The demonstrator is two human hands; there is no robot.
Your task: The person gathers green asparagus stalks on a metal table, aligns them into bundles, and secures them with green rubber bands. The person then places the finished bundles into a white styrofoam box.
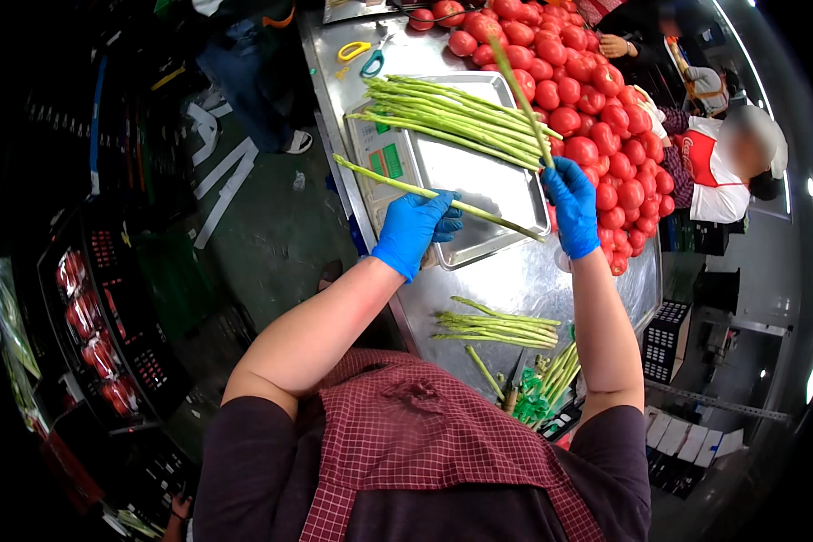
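My left hand (421, 227), in a blue glove, holds one long asparagus spear (386, 179) across the near part of a metal tray (464, 259). My right hand (570, 196), gloved too, grips another asparagus spear (515, 88) near its base at the tray's right edge; this spear points up and is partly blurred. A pile of asparagus spears (454, 118) lies across the tray's far part and sticks out past its left side. The tray rests on a scale (374, 152) with green display panels. A smaller group of asparagus (498, 326) lies on the steel table nearer my body.
Many tomatoes (582, 101) are heaped at the right of the steel table (413, 298). Yellow scissors (353, 51) and teal-handled scissors (372, 63) lie beyond the tray. More asparagus (561, 372) with green wrapping (534, 400) is near my right elbow. A co-worker (711, 162) stands across the tomatoes.
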